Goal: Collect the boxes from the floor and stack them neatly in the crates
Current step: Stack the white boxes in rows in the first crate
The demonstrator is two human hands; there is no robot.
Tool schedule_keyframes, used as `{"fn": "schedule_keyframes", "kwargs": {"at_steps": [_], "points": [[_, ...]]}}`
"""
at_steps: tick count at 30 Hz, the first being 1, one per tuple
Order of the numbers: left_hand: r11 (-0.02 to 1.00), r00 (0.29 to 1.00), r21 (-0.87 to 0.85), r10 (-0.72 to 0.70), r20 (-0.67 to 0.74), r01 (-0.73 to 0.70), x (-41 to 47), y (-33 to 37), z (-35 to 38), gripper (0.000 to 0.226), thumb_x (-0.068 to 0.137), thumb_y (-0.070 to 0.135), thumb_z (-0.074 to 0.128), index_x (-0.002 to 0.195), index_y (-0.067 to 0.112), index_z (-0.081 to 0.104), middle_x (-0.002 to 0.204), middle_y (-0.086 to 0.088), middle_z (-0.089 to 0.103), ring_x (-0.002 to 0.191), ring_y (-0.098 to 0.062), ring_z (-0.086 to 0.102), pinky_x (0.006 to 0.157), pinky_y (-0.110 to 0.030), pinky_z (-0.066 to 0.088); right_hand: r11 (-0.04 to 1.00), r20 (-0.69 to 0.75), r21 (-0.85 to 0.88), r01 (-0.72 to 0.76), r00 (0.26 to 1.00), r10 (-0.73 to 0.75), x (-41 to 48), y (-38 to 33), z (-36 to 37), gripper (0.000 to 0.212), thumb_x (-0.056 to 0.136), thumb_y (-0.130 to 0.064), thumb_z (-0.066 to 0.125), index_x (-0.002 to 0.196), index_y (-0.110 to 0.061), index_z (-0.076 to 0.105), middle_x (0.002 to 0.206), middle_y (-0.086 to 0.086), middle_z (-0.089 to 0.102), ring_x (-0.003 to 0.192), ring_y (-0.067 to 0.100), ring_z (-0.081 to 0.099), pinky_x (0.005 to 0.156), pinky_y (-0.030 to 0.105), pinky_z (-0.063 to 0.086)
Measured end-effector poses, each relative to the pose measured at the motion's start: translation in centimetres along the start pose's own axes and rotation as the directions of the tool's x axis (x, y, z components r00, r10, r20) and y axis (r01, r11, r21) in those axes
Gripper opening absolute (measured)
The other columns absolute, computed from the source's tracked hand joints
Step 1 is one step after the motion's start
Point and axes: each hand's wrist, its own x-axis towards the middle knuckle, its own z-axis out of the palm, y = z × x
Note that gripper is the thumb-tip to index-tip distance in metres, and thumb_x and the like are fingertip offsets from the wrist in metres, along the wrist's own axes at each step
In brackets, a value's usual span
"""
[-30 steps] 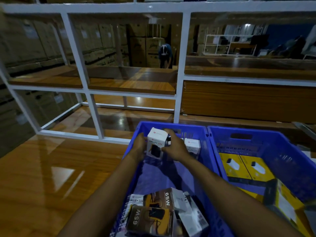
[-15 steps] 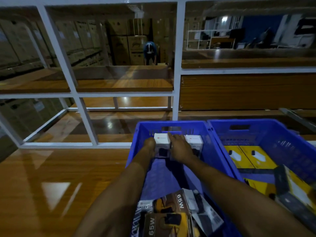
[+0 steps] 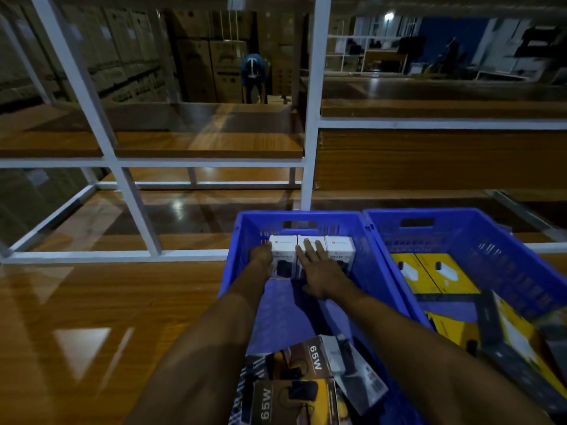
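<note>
Boxes: three in a row, crate far end. Right hand: fingers straight, flat on middle box. Left hand: against end box, curl unclear. Risk: uneven push skews row.

Two blue slotted crates stand side by side on the wooden floor, touching. In the left crate, three white boxes stand upright in a tight row against the far wall: left, middle, right. The right hand lies flat on the middle one, and the left hand is against the left one's side. At the near end, dark "65W" boxes lie jumbled and tilted. In the right crate, yellow boxes lie flat side by side, and another box is tilted nearer.
</note>
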Motion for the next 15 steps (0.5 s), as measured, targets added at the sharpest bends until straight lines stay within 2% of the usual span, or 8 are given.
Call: {"fn": "schedule_keyframes", "kwargs": {"at_steps": [2, 3, 6, 8, 9, 11, 14, 15], "points": [[1.000, 1.000, 0.003, -0.006, -0.008, 0.006, 0.1, 0.1, 0.1, 0.027, 0.101, 0.020, 0.052, 0.118, 0.000, 0.057, 0.090, -0.016, 0.059, 0.061, -0.022, 0.050, 0.040, -0.023, 0.036, 1.000, 0.004, 0.002, -0.004, 1.000, 0.004, 0.1, 0.0, -0.2, 0.106, 0.088, -0.032, 0.066, 0.157, -0.022, -0.013, 0.163, 0.004, -0.024, 0.151, 0.031, -0.018, 0.117, 0.054, 0.023], [1.000, 1.000, -0.004, 0.001, -0.009, -0.001, 0.2, 0.0, 0.2, 0.027, 0.100, 0.020, 0.053, 0.118, 0.000, 0.057, 0.092, -0.016, 0.060, 0.066, -0.024, 0.055, 0.042, -0.024, 0.038, 1.000, 0.009, 0.004, -0.005, 1.000, 0.005, 0.0, 0.0, -0.3, 0.106, 0.088, -0.032, 0.066, 0.157, -0.022, -0.013, 0.164, 0.004, -0.024, 0.151, 0.031, -0.017, 0.117, 0.054, 0.023], [0.999, 0.998, -0.029, -0.020, -0.061, 0.018, 1.5, -0.8, 0.4, 0.041, 0.096, 0.026, 0.059, 0.120, -0.006, 0.059, 0.112, -0.017, 0.067, 0.096, -0.031, 0.066, 0.069, -0.038, 0.053, 1.000, 0.032, 0.025, 0.012, 0.999, -0.013, -0.1, 0.1, -1.0, 0.107, 0.086, -0.032, 0.068, 0.158, -0.021, -0.011, 0.164, 0.005, -0.020, 0.152, 0.032, -0.015, 0.119, 0.051, 0.024], [1.000, 0.999, 0.011, -0.023, -0.042, 0.023, 1.1, -0.6, 0.4, 0.044, 0.097, 0.030, 0.056, 0.125, -0.004, 0.057, 0.123, -0.012, 0.064, 0.109, -0.032, 0.064, 0.091, -0.044, 0.052, 0.997, 0.029, 0.074, 0.022, 0.999, -0.024, -0.2, 0.2, -1.5, 0.106, 0.086, -0.031, 0.068, 0.158, -0.022, -0.008, 0.165, 0.006, -0.016, 0.152, 0.032, -0.012, 0.120, 0.048, 0.022], [1.000, 1.000, -0.006, -0.022, -0.023, 0.021, 0.9, -0.5, 0.4, 0.041, 0.099, 0.029, 0.053, 0.125, -0.003, 0.057, 0.123, -0.011, 0.063, 0.110, -0.033, 0.062, 0.094, -0.045, 0.051, 0.994, 0.014, 0.109, 0.023, 1.000, -0.024, -0.3, 0.2, -1.6, 0.105, 0.086, -0.030, 0.068, 0.159, -0.022, -0.008, 0.166, 0.007, -0.014, 0.152, 0.032, -0.011, 0.121, 0.047, 0.020], [0.998, 1.000, -0.069, -0.010, -0.021, 0.009, 2.6, -0.9, 0.5, 0.036, 0.095, 0.025, 0.057, 0.118, -0.003, 0.061, 0.112, -0.015, 0.067, 0.101, -0.036, 0.066, 0.090, -0.049, 0.054, 0.983, -0.034, 0.182, 0.024, 0.999, -0.018, -0.9, 0.2, -1.8, 0.105, 0.087, -0.029, 0.068, 0.158, -0.023, -0.008, 0.166, 0.007, -0.012, 0.153, 0.031, -0.009, 0.122, 0.046, 0.017], [1.000, 0.999, -0.004, -0.029, -0.023, 0.029, 14.5, -5.2, 1.1, 0.056, 0.075, 0.037, 0.056, 0.118, 0.002, 0.065, 0.110, -0.020, 0.071, 0.098, -0.040, 0.068, 0.088, -0.060, 0.054, 0.955, -0.081, 0.296, 0.015, 0.997, 0.009, -2.3, 0.3, -2.3, 0.096, 0.091, -0.027, 0.066, 0.159, -0.021, -0.002, 0.166, 0.009, -0.011, 0.153, 0.030, -0.009, 0.122, 0.046, 0.016], [0.998, 0.998, 0.014, -0.060, -0.012, 0.060, 15.4, -5.4, 1.0, 0.062, 0.072, 0.043, 0.053, 0.119, 0.005, 0.065, 0.112, -0.019, 0.070, 0.099, -0.040, 0.068, 0.088, -0.061, 0.053, 0.944, -0.088, 0.330, 0.005, 0.996, 0.025, -2.8, 0.5, -2.6, 0.092, 0.092, -0.027, 0.065, 0.160, -0.020, 0.003, 0.166, 0.011, -0.011, 0.153, 0.030, -0.008, 0.122, 0.047, 0.017]]}}
